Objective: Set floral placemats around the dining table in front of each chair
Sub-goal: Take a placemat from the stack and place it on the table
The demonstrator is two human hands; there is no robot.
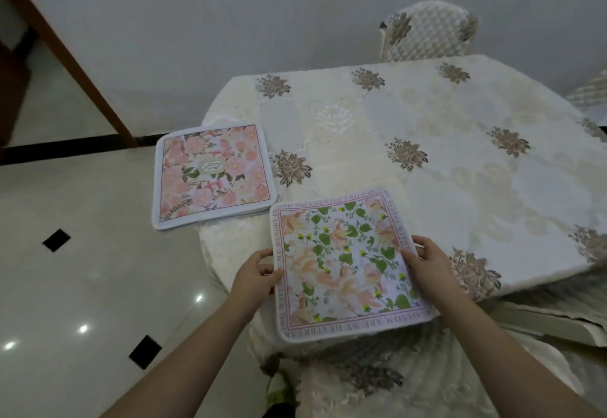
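Cream, flower-embroidered tablecloth covers the surface (pixel 460 155) I'm working at, with glossy pale floor tiles off to my left. I have the green-leaf placemat (pixel 345 263) between both hands: my left hand (pixel 256 273) pinches its left edge, thumb on top and fingers curled under, and my right hand (pixel 427 260) grips the right edge the same way. Holding it by two opposite edges keeps the soft mat flat and lets me square it to the surface's near edge, which I judge is why I've got it like this. Its far part lies over the surface, while its near corner hangs past the edge toward me; I can't tell whether it is fully resting yet or partly lifted.

Beyond my left hand, just past the mat's far left corner, lies the pink floral placemat (pixel 213 176), flat at the corner of the surface with part of it overhanging. The two mats nearly meet at their corners; whether they touch I can't say.

Farther out, well beyond my right hand, a quilted chair back (pixel 430 36) stands at the far side with no mat before it, so I reckon places remain to be set.
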